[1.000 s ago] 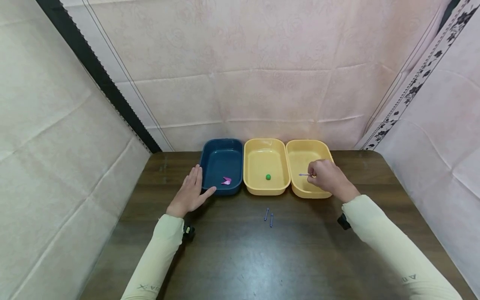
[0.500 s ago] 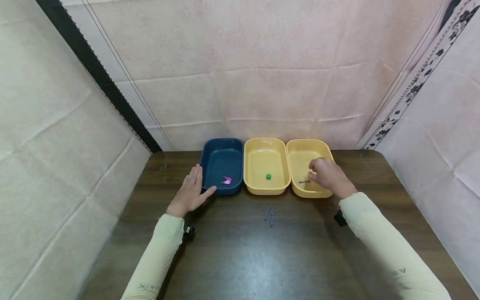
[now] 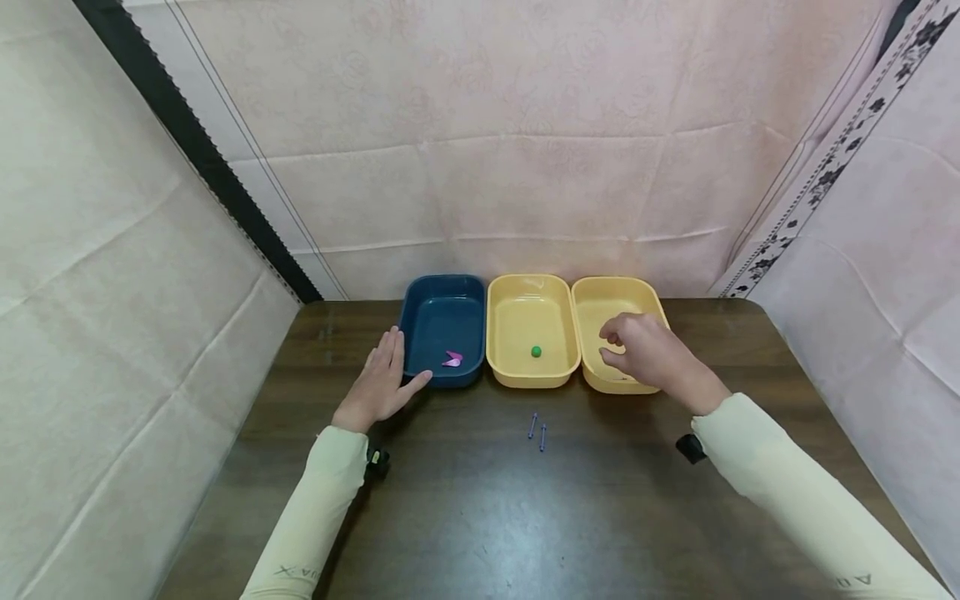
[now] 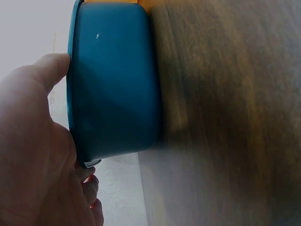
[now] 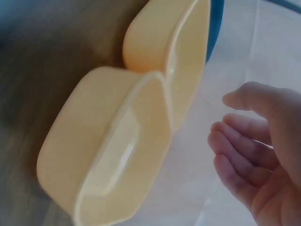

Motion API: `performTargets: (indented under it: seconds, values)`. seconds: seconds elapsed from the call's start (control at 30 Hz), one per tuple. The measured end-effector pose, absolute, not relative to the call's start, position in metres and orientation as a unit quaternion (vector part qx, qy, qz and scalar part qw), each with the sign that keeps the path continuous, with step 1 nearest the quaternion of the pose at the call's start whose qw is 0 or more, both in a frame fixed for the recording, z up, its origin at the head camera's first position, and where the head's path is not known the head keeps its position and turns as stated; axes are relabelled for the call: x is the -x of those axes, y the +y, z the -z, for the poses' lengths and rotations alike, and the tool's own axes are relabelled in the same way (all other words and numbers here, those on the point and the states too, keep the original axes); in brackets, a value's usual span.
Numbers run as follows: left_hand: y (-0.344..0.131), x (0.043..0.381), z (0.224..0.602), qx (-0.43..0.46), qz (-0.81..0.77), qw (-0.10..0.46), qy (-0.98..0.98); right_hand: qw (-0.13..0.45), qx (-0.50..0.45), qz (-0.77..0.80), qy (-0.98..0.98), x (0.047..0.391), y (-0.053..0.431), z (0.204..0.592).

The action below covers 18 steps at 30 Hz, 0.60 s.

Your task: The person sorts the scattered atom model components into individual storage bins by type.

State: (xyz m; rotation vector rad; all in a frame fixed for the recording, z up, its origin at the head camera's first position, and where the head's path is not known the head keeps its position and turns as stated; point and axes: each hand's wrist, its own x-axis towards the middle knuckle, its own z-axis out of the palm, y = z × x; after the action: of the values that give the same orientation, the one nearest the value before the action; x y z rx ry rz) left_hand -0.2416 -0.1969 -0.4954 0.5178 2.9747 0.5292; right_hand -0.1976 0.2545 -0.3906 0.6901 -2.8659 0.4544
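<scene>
My left hand (image 3: 377,382) rests with straight fingers against the left side of the blue bin (image 3: 442,292), its thumb at the near rim. In the left wrist view that thumb touches the bin's rim. Over the right yellow bin (image 3: 611,287) hovers my right hand (image 3: 647,350), thumb and fingers apart with nothing between them. The right wrist view also shows this hand (image 5: 256,141) holding nothing. A bit of a small purple rod (image 3: 623,379) shows in that bin, mostly hidden by the hand. Two like purple rods with thicker ends, one left (image 3: 532,426) and one right (image 3: 543,438), lie on the table.
The middle yellow bin (image 3: 528,287) holds a small green ball (image 3: 536,352). A pink-purple piece (image 3: 452,359) lies inside the blue bin. All three bins stand in a row at the back of the dark wooden table (image 3: 480,508), before a cloth backdrop (image 3: 525,192).
My right hand has let go of a purple rod, which dropped into the right yellow bin; its thumb and fingers have since spread apart. The left hand has stayed in place.
</scene>
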Motion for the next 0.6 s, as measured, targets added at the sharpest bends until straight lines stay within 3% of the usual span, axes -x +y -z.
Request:
performTargets:
  seconds: [0.6]
  values:
    - [-0.196,0.240,0.492,-0.167,-0.162,0.044,0.972,0.057,-0.325,-0.167,-0.929,0.170,0.222,0.410]
